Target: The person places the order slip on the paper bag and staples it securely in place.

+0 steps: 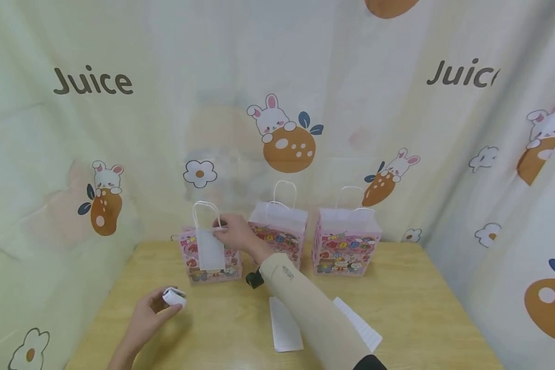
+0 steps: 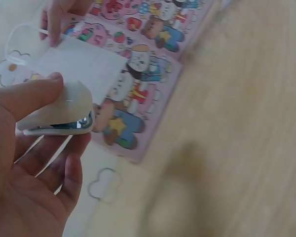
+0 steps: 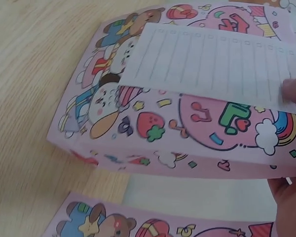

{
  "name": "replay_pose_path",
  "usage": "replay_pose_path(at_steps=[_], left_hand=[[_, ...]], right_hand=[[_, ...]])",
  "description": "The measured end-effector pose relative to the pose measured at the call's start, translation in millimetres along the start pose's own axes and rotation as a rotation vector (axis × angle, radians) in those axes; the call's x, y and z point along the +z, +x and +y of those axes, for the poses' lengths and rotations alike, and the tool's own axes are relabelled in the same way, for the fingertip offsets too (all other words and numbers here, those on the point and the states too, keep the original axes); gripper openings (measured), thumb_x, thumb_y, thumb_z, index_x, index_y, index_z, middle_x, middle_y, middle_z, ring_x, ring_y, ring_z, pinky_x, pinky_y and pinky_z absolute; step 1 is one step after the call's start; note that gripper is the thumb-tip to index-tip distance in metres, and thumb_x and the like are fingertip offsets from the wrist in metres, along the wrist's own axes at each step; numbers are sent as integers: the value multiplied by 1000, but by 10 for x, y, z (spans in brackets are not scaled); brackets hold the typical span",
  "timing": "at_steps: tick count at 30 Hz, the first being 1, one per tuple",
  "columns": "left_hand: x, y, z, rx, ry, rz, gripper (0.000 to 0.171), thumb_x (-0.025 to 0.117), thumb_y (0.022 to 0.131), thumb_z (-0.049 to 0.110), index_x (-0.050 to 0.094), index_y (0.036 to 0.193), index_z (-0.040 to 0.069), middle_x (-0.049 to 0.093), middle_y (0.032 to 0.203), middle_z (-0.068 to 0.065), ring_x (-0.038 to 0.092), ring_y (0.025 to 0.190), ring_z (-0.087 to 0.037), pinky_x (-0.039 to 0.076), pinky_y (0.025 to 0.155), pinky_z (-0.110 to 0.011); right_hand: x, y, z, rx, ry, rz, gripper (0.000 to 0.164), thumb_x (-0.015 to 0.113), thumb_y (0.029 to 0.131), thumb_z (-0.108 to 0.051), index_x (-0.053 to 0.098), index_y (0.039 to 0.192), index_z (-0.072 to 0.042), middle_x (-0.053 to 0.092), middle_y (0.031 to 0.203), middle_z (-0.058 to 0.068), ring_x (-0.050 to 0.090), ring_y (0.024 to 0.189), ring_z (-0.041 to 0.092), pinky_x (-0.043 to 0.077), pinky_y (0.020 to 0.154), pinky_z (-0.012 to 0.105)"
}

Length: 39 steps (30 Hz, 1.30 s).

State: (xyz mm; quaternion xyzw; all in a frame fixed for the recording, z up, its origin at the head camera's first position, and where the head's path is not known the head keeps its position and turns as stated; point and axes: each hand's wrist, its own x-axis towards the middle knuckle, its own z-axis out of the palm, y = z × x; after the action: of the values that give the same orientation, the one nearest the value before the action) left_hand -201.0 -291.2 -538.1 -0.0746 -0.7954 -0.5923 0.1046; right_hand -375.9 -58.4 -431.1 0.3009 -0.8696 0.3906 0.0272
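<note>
My left hand [image 1: 145, 318] holds a small white stapler [image 1: 174, 297] between thumb and fingers, in front of the left gift bag. In the left wrist view the stapler [image 2: 64, 111] shows its metal mouth pointing right. My right hand [image 1: 238, 234] reaches to the top edge of the left paper gift bag [image 1: 233, 264], pink with cartoon animals. It pinches a white lined paper slip [image 1: 211, 252] against the bag's front, just below the white twisted handle [image 1: 195, 213]. The right wrist view shows the slip's ruled lines [image 3: 212, 61] and a thumb on it.
Two matching gift bags stand to the right, a middle one [image 1: 282, 236] and a right one [image 1: 344, 252]. Two more paper slips lie on the wooden table [image 1: 416, 308], one [image 1: 285, 326] beside my right forearm and one [image 1: 358, 324] beyond it. A printed curtain [image 1: 166, 128] hangs behind.
</note>
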Motion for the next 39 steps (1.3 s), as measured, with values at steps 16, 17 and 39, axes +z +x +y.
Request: replay_pose_path(at_steps=[16,17,39], left_hand=[[196,-56,-181,17,-78,-77,45,67,89,-1,49,130,-9,58,117,-15,66,78,-24,55,59,-32],[203,-48,-182,12,-73,-86,44,67,90,0,49,130,-9,56,119,-20,66,76,-26,54,57,-33],[409,-69,-324,8,198,-62,36,79,78,2,65,111,3,62,109,-14,60,88,-19,53,71,-26]], right_hand=[[-564,-429,-436,-274,-439,255,53,73,88,-29,51,127,-2,57,121,10,57,110,22,50,87,31],[-621,-481,-465,-267,-432,246,49,72,89,-29,52,125,-3,58,120,9,57,110,21,50,87,30],[-674,-1839,796,80,-113,-77,7,67,93,-19,69,93,-12,65,84,-6,60,76,8,52,66,25]])
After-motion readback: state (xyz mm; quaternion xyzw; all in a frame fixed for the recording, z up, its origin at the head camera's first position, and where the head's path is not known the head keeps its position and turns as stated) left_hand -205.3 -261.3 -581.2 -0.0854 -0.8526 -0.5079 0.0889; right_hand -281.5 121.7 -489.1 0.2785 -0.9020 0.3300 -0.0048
